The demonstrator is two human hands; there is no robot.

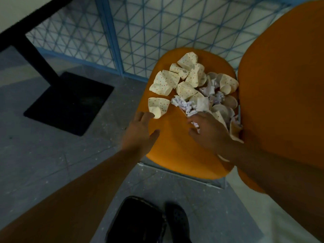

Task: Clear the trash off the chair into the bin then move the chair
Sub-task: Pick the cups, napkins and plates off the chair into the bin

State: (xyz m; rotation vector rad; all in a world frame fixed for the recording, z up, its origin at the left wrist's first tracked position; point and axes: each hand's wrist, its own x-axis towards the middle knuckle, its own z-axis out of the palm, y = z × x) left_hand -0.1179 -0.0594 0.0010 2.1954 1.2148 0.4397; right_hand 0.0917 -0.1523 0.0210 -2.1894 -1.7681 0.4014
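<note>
On the orange chair, both spread hands touch unlabelled crushed cups.

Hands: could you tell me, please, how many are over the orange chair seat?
2. The left hand is by a lone crushed cup at the seat's left edge; the right hand is over the crumpled paper. None hidden.

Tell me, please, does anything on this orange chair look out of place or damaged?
Yes. The chair seat carries a heap of crushed dotted paper cups and crumpled paper, which is trash, not seating. Both hands, left hand and right hand, reach toward it.
</note>
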